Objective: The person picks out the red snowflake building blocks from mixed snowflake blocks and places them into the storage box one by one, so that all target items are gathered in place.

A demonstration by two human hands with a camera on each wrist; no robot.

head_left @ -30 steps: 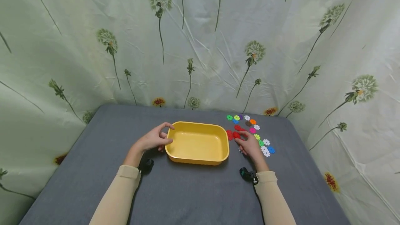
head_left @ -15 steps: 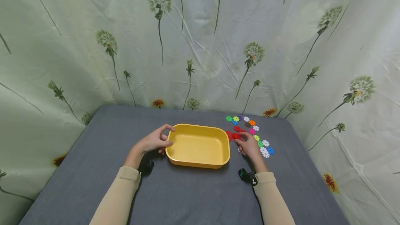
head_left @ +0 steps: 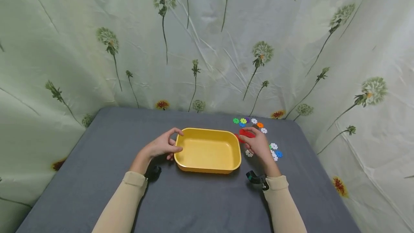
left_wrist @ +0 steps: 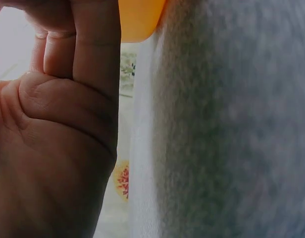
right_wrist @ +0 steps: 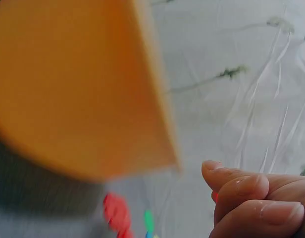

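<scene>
A yellow rectangular plastic basin (head_left: 210, 170) with rounded corners stands mid-table in the head view. My left hand (head_left: 163, 144) holds its left end, thumb and fingers curled at the rim. Just right of the basin, my right hand (head_left: 261, 147) pinches a red flower-shaped disc (head_left: 246, 134) between thumb and fingertips. In the right wrist view only a sliver of red shows behind the fingers. More red discs (right_wrist: 117, 212) lie beside the basin, partly covered by the hand in the head view. One pale disc (head_left: 248, 153) lies below the fingers.
Several flower discs are scattered to the right: green (head_left: 236, 120), orange (head_left: 260, 125), white (head_left: 274, 146) and blue (head_left: 279, 154). A grey cloth covers the table (head_left: 194, 204). Behind it hangs a pale dandelion-print curtain (head_left: 213, 46), reaching the table's back edge.
My right hand has lifted slightly from the table with a red disc and uncovered the pale disc. My left hand stays at the basin, which has shifted slightly right in view.
</scene>
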